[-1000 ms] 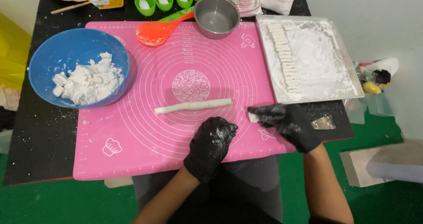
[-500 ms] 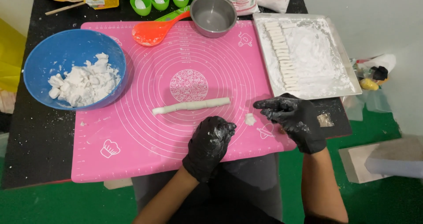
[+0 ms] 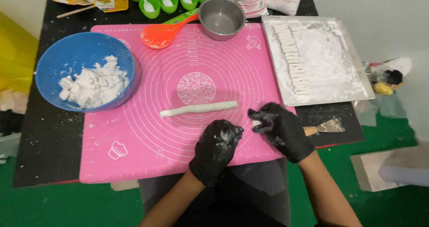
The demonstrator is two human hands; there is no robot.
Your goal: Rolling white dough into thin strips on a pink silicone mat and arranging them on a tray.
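Two hands: both gloved in black and dusted white, low on the pink mat [image 3: 134, 142] so the work stays on its non-stick face.
Right hand [image 3: 280, 129]: curled at 5 o'clock of the mat, fingertips pressed together on a small white dough piece [image 3: 255, 123], held at the mat's edge.
Left hand [image 3: 217, 142]: loose fist resting at 6 o'clock, holding nothing visible.
Dough rope [image 3: 199, 108]: lies flat across the mat's middle, just above both hands, within easy reach.
Tray [image 3: 357, 70]: at 2 o'clock, floured so the row of cut pieces [image 3: 291, 57] does not stick.
Blue bowl [image 3: 53, 70]: at 9 o'clock, keeping torn dough lumps.
Scraper [image 3: 324, 127]: just right of the right hand, off the mat.
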